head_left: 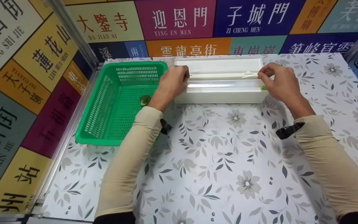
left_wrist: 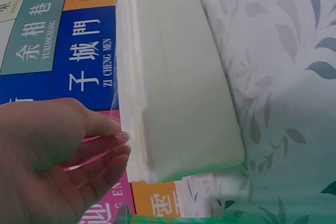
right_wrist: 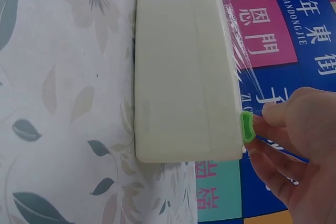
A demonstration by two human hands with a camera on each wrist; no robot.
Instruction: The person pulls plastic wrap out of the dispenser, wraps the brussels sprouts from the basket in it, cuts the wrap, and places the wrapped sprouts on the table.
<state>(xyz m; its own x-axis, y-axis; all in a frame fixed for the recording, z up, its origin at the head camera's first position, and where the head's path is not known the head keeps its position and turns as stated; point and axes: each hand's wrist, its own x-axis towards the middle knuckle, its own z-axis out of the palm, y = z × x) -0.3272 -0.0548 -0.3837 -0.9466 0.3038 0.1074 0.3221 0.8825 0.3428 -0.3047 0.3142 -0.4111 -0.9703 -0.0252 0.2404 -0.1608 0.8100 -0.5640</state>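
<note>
A white cling film box (head_left: 219, 98) stands on the table with its lid (head_left: 219, 65) raised at the back, and a roll of clear film (head_left: 222, 84) shows inside. My left hand (head_left: 172, 82) is at the box's left end, thumb and fingertips pinching the edge of the film. At the right end, my right hand (head_left: 282, 81) pinches the film's other corner between thumb and forefinger. The right wrist view shows the thin clear sheet (right_wrist: 242, 43) stretched along the box's edge. A small green slider (right_wrist: 248, 127) sits at the box's right end, close beside my right fingers.
Left of the box stands a green plastic basket (head_left: 95, 142), with a small round green vegetable (head_left: 145, 99) in it, partly hidden by my left wrist. A flower-patterned cloth (head_left: 216, 161) covers the table. Panels with large printed characters (head_left: 179, 20) stand behind and at the left.
</note>
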